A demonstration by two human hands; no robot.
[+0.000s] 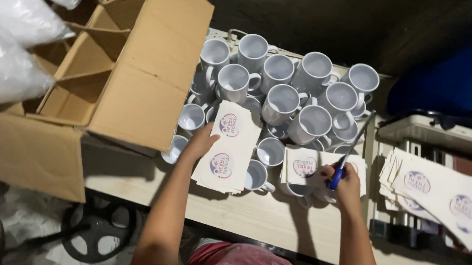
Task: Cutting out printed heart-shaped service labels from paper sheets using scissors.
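Both hands are at work among the mugs as we look down from above: our left hand (201,142) lies flat and open on the upper edge of a tall stack of printed sheets (228,148), gripping nothing, while our right hand (344,180) is closed around the blue handle of a pair of scissors (350,152), their blades pointing up and away over the white mugs (300,93). Just beside that hand a smaller stack of cut prints (304,169) rests on mug rims, and further right a fanned pile of sheets (432,191) sits on a separate surface. By our reckoning the work is at an early-to-middle stage: none of the mugs we can see carries a print, and all the paper lies in stacks. An open cardboard box with dividers (123,76) stands at the left of the worktop (254,216), its visible cells empty. We cannot tell whether the scissor blades are open, how many sheets each stack holds, or what lies under the papers; plastic bags (14,36) crowd the upper left corner.
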